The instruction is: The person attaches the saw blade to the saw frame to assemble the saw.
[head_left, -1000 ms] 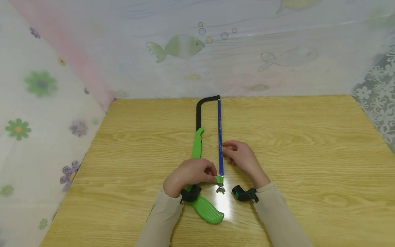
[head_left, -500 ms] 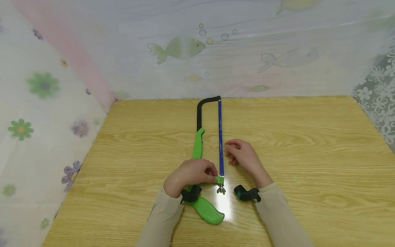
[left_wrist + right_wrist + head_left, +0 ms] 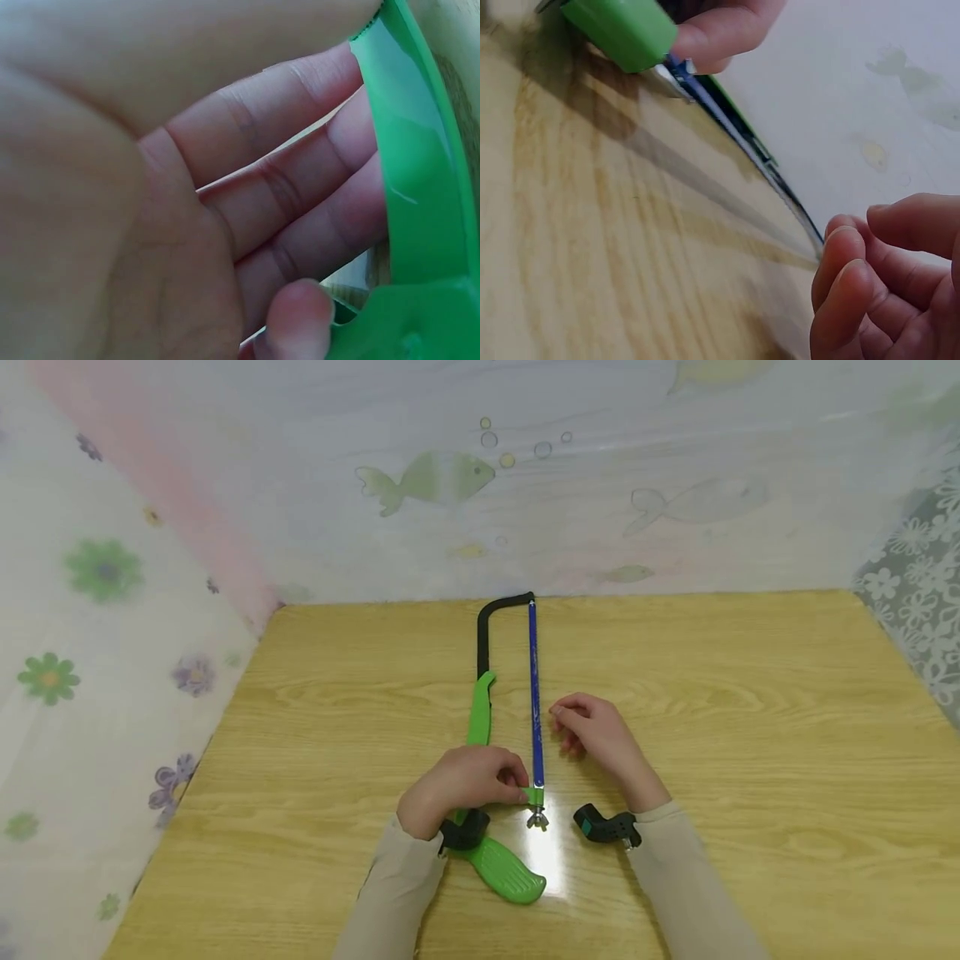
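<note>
A hacksaw with a green frame (image 3: 480,714), a black front bow and a blue blade (image 3: 535,693) lies lengthwise on the table, its green handle (image 3: 510,872) nearest me. My left hand (image 3: 468,781) grips the lower green part of the frame beside the blade's near end, where a wing nut (image 3: 537,818) sticks out. In the left wrist view, the fingers curl against the green frame (image 3: 420,180). My right hand (image 3: 596,735) hovers right of the blade with loosely curled fingers and holds nothing. The right wrist view shows its fingers (image 3: 844,292) apart from the blade.
The wood-grain table (image 3: 750,735) spreads out on both sides of the saw. A curtain (image 3: 562,510) printed with fish hangs along its far edge, close to the saw's tip. Another flowered curtain (image 3: 112,693) stands at the left.
My right hand has moved off the blade, slightly to the right, opening a gap between its fingertips and the blade. The left hand and the hacksaw have stayed in place.
</note>
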Action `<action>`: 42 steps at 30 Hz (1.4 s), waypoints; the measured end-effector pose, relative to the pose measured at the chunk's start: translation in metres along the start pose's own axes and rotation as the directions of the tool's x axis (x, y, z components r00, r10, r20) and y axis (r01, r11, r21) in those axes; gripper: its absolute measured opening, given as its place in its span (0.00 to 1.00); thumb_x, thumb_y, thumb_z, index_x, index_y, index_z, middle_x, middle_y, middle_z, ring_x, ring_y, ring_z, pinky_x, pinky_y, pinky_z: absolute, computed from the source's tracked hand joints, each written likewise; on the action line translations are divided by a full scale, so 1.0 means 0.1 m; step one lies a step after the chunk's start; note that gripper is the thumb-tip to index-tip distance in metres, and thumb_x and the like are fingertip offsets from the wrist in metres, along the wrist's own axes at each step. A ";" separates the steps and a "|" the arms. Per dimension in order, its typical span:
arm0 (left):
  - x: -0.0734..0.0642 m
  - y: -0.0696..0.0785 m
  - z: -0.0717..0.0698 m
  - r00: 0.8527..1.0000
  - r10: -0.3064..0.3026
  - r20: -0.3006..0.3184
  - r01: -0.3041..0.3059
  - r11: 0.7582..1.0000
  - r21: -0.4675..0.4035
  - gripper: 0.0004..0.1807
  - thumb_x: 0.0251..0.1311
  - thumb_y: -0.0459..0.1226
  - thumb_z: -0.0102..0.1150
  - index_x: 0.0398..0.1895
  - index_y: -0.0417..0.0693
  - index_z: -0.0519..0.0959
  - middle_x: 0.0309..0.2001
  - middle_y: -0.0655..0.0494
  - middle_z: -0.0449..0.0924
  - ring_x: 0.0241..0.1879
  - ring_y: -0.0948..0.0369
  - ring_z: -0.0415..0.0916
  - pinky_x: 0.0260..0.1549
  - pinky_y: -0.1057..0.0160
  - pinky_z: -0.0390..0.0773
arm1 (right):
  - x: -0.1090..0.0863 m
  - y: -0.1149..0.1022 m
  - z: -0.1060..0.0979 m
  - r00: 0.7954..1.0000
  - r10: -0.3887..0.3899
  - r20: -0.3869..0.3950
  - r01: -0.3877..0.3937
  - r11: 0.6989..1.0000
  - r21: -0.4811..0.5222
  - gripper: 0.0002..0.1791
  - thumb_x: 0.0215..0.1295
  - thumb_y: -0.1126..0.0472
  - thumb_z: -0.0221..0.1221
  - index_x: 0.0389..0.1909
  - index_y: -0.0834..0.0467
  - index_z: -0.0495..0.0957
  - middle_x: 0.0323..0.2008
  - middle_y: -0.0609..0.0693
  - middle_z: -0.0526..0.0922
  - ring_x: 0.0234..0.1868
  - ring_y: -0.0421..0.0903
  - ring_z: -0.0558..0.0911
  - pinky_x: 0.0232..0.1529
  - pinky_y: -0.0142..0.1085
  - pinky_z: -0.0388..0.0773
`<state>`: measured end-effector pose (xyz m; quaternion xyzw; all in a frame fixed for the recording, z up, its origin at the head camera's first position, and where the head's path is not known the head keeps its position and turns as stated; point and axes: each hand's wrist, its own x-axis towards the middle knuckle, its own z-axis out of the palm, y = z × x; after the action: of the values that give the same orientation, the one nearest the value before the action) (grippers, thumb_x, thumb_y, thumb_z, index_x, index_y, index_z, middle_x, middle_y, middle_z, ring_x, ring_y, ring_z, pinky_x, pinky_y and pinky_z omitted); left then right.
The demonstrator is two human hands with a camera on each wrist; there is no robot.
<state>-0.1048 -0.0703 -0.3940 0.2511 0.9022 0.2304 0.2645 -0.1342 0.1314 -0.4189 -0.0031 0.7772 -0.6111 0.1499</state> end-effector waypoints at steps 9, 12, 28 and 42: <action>0.03 -0.02 -0.03 1.000 0.000 -0.010 0.000 1.000 -0.004 0.04 0.48 0.49 0.61 0.26 0.65 0.77 0.23 0.71 0.73 0.24 0.70 0.69 0.27 0.67 0.68 | 0.00 -0.09 -0.04 1.000 -0.026 0.012 0.026 1.000 -0.006 0.17 0.64 0.54 0.51 0.42 0.65 0.73 0.33 0.61 0.76 0.24 0.48 0.76 0.25 0.39 0.74; 0.04 -0.01 -0.02 1.000 0.000 -0.005 0.000 1.000 -0.006 0.05 0.48 0.49 0.62 0.26 0.65 0.77 0.23 0.71 0.74 0.25 0.70 0.69 0.27 0.67 0.68 | -0.03 -0.10 -0.03 0.999 -0.032 0.026 0.032 0.999 -0.016 0.17 0.64 0.53 0.51 0.42 0.64 0.74 0.33 0.60 0.76 0.24 0.49 0.75 0.26 0.40 0.74; -0.01 -0.02 0.00 1.000 0.000 -0.021 0.000 1.000 -0.001 0.05 0.47 0.49 0.63 0.25 0.66 0.76 0.22 0.72 0.73 0.23 0.71 0.69 0.26 0.68 0.68 | -0.19 -0.04 0.00 0.994 -0.042 0.105 0.055 0.990 -0.130 0.16 0.64 0.52 0.51 0.39 0.62 0.75 0.30 0.57 0.78 0.24 0.51 0.75 0.25 0.40 0.73; -0.02 -0.01 0.03 0.999 -0.026 -0.021 0.026 1.000 -0.006 0.05 0.46 0.50 0.63 0.25 0.66 0.76 0.22 0.72 0.73 0.23 0.71 0.69 0.26 0.67 0.67 | -0.52 0.06 0.09 0.956 -0.027 0.293 0.073 0.987 -0.146 0.15 0.63 0.50 0.52 0.35 0.59 0.75 0.22 0.54 0.77 0.19 0.47 0.74 0.19 0.38 0.72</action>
<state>-0.1019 -0.0707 -0.3963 0.2362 0.9073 0.2322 0.2588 -0.0813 0.1343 -0.4149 -0.1240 0.7918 -0.5452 0.2458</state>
